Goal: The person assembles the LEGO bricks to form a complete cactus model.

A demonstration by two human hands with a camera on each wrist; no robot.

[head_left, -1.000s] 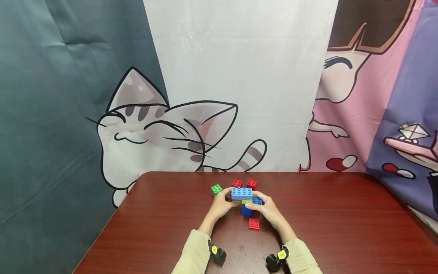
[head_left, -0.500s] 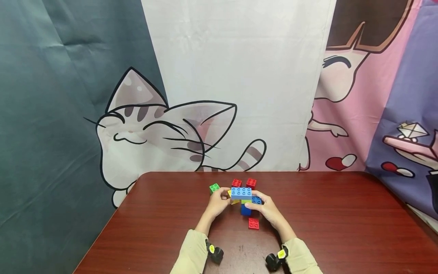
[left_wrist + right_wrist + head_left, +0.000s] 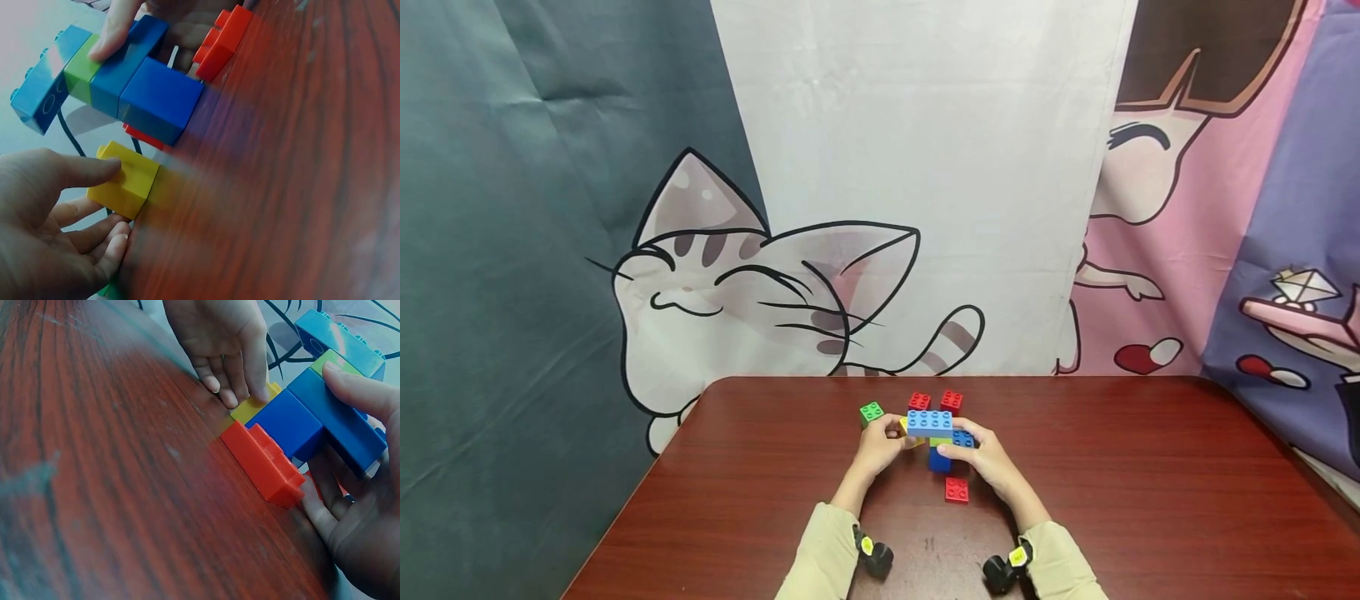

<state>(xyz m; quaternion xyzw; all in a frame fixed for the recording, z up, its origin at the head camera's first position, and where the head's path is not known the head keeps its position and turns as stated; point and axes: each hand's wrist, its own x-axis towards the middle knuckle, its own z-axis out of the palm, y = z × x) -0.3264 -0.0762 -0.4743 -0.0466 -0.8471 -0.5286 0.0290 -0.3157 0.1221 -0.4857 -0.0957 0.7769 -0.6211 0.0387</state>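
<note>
Left hand (image 3: 876,447) pinching a yellow block (image 3: 132,184) just beside a blue-and-lime stack (image 3: 161,103), right hand (image 3: 991,460) gripping that stack, wood-grain surface (image 3: 737,500) below; yellow wrist labels (image 3: 867,546), marks too small to read

no legible text, yellow labels (image 3: 1018,557) on black wrist cameras (image 3: 997,576), marks too small to read

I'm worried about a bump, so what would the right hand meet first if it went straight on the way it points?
Carrying the block stack it grips, the right hand would probably meet the yellow block held by the left hand first, though depth between them is unclear.
</note>
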